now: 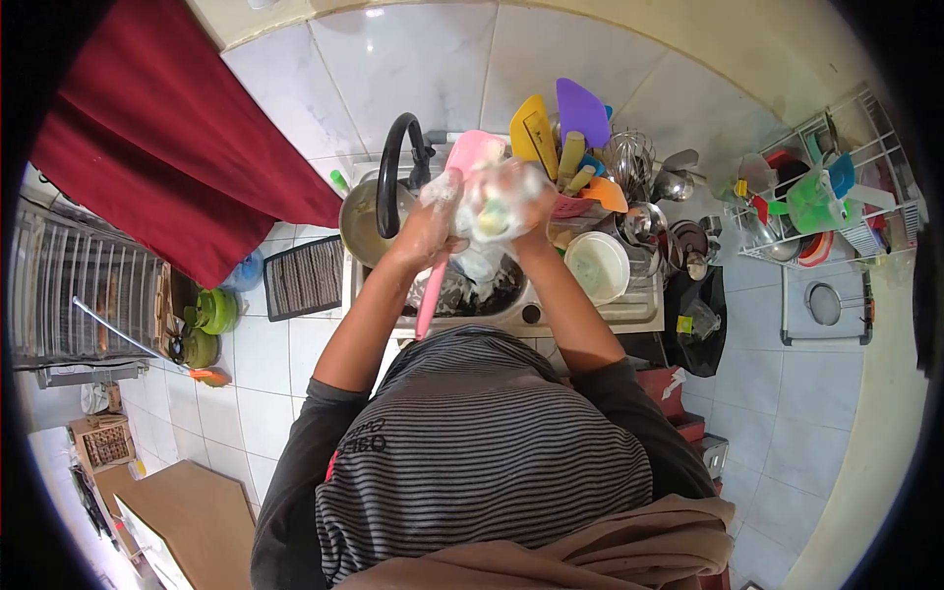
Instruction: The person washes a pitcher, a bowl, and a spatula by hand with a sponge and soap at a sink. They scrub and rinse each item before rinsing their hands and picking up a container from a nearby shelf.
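Note:
Over the sink, my left hand is wrapped round a pink spatula, whose wide pink head points up and away from me and whose handle hangs down below the hand. Thick white suds cover the fingers. Beside it on the right, my right hand is closed on a foamy sponge, pale green and yellow under the lather, close to the spatula's head. Foam hides most of the right fingers. Dark, soapy items lie in the basin below.
A black faucet arches at the left over a metal pan. Right of the hands are a white tub, a yellow spatula, a purple spatula and metal ladles. A wire rack hangs at the far right.

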Motion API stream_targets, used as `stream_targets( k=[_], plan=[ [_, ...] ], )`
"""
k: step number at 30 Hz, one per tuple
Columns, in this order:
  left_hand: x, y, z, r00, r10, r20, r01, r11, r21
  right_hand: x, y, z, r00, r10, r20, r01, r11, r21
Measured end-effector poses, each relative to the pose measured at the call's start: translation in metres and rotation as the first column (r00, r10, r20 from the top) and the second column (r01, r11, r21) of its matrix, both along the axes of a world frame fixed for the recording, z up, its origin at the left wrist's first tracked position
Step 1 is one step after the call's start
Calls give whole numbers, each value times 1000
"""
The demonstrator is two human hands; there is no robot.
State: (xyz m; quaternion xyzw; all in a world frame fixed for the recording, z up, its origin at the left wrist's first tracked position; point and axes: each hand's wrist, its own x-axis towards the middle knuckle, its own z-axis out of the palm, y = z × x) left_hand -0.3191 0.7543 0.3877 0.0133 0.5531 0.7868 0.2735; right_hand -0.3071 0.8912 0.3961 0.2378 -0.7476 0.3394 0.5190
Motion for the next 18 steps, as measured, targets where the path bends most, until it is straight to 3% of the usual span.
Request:
stream_targets(
  k=[1,2,3,4,7,8,9,10,11,14,15,17,18],
  plan=[
    [2,2,7,998,59,15,-59,998,-9,-5,3,4,997,-30,70,36,995,-93],
    [1,0,13,1000,9,-9,-9,999,32,-7,3,6,959,205,197,-105,900,-424],
    [-1,-4,17,999,-41,-34,44,996,72,-9,3,8,893,422,158,-170,640,-749],
    [-1,-5,17,994,-91,-57,97,989,109,-7,2,24,927,259,272,47,638,-769],
    [-2,4,16,995,-5,-103,8,1000,24,-13,-16,17,755,565,332,35,470,-882],
    [-8,7,2,883,64,-466,-116,990,-83,-11,-18,15,764,557,326,-11,516,-857],
    [-16,11,-22,639,74,-765,-270,953,-134,-7,-22,13,771,551,319,-57,559,-827],
    [-15,10,-21,545,39,-837,-328,929,-171,-4,-26,13,773,552,314,-106,600,-793],
    [-15,9,-21,445,2,-895,-397,897,-195,1,-20,23,803,294,518,25,852,-522],
    [-2,-4,-3,785,-61,-616,-221,902,-372,-1,-4,21,828,364,426,-118,857,-502],
    [-4,-7,-5,749,-87,-657,-244,886,-395,3,2,23,825,199,529,-22,947,-321],
    [-10,-15,-17,668,-143,-730,-293,851,-435,-6,9,21,786,508,351,-131,693,-709],
    [-17,-19,-36,741,-76,-668,-231,904,-359,-8,14,21,752,622,215,-173,502,-847]
  ],
)
